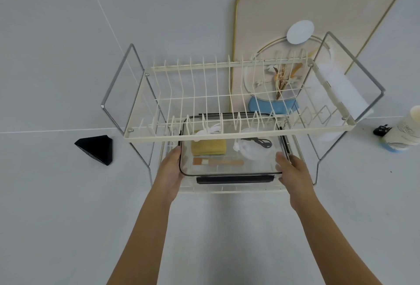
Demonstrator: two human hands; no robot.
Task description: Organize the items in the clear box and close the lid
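- The clear box sits on the low shelf of a wire rack, under the top shelf.
- The left hand holds the left side of the box. Its thumb lies on the rim and its fingers are tucked under, out of sight.
- The right hand holds the right side the same way, thumb on the rim.
- A black latch runs along the near edge of the box.
- I cannot tell if the lid is fully shut.
- Inside the box, at the left, is a yellow sponge.
- In front of the sponge lies a brush with a pale handle.
- At the right is a white cup, with a black cord on it.
- A white cord lies at the back of the box.
- A black wedge lies on the bench, well to the left of the rack.
- A pink board with a gold edge leans behind the rack.
- A bottle stands far right.
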